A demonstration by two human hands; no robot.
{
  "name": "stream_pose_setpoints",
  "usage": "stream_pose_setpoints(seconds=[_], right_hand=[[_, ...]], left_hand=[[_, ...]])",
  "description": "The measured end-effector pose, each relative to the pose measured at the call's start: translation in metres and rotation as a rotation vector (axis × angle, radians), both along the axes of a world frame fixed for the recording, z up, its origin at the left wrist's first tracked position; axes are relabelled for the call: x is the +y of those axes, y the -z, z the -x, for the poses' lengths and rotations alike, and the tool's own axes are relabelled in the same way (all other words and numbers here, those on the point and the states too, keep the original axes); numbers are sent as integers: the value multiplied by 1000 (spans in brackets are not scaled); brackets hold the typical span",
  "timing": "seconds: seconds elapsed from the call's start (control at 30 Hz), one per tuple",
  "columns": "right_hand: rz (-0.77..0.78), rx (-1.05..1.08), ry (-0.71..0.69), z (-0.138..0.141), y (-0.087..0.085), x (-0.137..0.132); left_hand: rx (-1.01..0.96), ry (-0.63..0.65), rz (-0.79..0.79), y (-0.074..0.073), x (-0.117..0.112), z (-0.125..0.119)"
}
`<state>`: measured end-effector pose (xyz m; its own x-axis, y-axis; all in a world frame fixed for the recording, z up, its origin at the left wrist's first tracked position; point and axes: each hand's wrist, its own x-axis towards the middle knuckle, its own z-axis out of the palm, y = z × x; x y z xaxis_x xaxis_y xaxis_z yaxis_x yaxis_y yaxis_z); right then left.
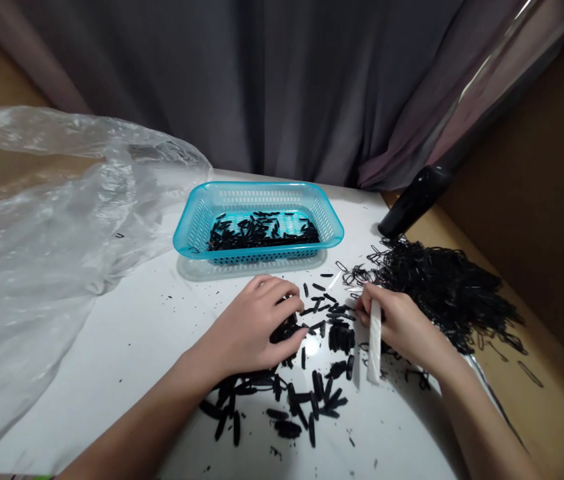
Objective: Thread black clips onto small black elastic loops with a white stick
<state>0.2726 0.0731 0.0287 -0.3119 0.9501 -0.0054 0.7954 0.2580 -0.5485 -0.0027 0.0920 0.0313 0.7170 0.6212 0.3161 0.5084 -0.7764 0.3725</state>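
Observation:
My left hand [265, 323] is curled over a cluster of small black strips [286, 327], with thumb and fingers around them. In my right hand [392, 313] is a slim tool with a white wrapped handle [375, 347]; its tip is too small to make out. That hand's fingers are pinched together beside scattered black strips [319, 310]. A tight row of black pieces [342, 338] lies between the hands. More loose black pieces [289, 427] are spread on the white surface nearer to me.
A blue plastic basket [257, 253] holding many black pieces stands beyond my hands. At right is a large heap of thin black loops [442, 287], with a black cylindrical object [415, 200] behind it. Clear plastic sheeting [62, 220] covers the left. A grey curtain [242, 87] hangs behind.

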Motion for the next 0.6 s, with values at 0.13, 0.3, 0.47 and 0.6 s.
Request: stream_pose_setpoints(seconds=[0.13, 0.3, 0.47, 0.6], right_hand=[[-122, 64, 134, -9, -5, 0], [-413, 104, 440, -23, -16, 2], [-232, 263, 264, -15, -17, 0], [109, 62, -92, -7, -15, -8]], left_hand=[[-74, -89, -63, -1, 1, 1], [-77, -132, -68, 2, 3, 1], [22, -94, 61, 7, 2, 1], [150, 62, 207, 15, -5, -2]])
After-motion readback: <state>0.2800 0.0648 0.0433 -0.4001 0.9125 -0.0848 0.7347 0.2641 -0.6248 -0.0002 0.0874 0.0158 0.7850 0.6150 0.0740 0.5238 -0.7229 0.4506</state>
